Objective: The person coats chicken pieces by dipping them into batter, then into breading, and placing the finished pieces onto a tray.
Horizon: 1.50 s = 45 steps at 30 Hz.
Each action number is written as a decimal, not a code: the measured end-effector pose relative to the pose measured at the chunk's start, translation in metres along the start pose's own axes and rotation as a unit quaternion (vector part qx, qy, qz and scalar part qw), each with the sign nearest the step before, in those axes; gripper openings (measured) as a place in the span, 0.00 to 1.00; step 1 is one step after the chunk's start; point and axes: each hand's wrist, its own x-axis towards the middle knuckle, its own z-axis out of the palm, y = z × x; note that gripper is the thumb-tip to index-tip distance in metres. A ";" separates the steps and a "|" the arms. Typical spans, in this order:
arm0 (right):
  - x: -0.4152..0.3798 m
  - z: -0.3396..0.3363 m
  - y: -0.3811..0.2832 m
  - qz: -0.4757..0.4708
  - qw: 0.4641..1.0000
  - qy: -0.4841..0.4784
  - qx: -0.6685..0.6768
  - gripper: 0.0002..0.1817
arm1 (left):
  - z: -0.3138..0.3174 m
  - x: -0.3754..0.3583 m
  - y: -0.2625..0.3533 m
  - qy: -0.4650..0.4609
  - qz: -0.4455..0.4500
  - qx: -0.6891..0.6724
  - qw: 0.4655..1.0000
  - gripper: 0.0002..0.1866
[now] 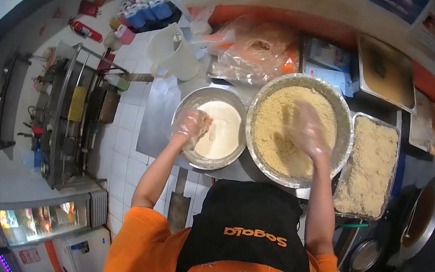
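My left hand [192,123], in a clear plastic glove, is inside the left metal bowl [177,149], at the side of a pale, creamy liquid [224,131]. Its fingers are curled together, with a small orange-brown bit showing at their tips; I cannot tell what they hold. Over the wide metal basin [349,108] of yellowish crumbs [274,116], my right hand [309,130] is gloved too and blurred by motion. Its fingers look stretched out above the crumbs. To its right stands a metal tray [398,141] heaped with crumb-covered food [368,167].
A translucent pitcher [171,50] and plastic bags [258,52] stand behind the bowls on the steel table [153,132]. A deep metal pan [387,71] is at the back right. Woks [423,217] lie to the right, a glass-fronted fridge [42,219] at lower left.
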 end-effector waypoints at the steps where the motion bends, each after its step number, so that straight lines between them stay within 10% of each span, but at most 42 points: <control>1: 0.013 0.018 0.000 -0.009 0.997 -0.002 -0.076 0.47 | 0.008 0.000 -0.002 0.008 -0.004 -0.074 0.997 0.17; 4: 0.027 0.038 -0.006 0.005 0.978 -0.025 -0.207 0.46 | -0.075 -0.009 0.071 -0.075 -0.229 -0.382 0.892 0.16; 11: 0.051 0.051 0.026 0.143 0.907 -0.337 -0.207 0.31 | -0.131 -0.032 0.072 -0.008 -0.156 -0.538 0.828 0.09; 15: 0.059 0.025 0.009 0.150 0.892 -0.360 -0.227 0.37 | -0.132 -0.039 0.079 0.030 -0.148 -0.533 0.833 0.09; 20: 0.033 0.034 -0.001 0.112 0.952 -0.156 -0.237 0.53 | -0.131 -0.028 0.089 0.001 -0.176 -0.462 0.869 0.12; 26: 0.020 0.099 0.086 0.046 0.958 -0.173 -0.223 0.27 | -0.159 -0.007 0.147 -0.008 -0.079 -0.546 0.834 0.15; 28: 0.019 0.064 0.070 0.136 0.935 -0.299 -0.133 0.28 | -0.154 0.009 0.168 0.006 -0.001 -0.547 0.837 0.14; 31: 0.003 -0.033 0.009 0.245 0.939 -0.233 -0.066 0.40 | -0.139 0.036 0.214 -0.010 0.016 -0.586 0.810 0.10; 34: -0.036 0.014 0.074 0.241 0.924 -0.076 -0.286 0.45 | -0.025 0.077 0.202 0.116 0.222 -0.211 0.945 0.10; 45: -0.023 0.037 0.040 0.193 0.973 -0.095 -0.083 0.24 | -0.002 0.078 0.229 0.086 0.038 -0.024 0.995 0.17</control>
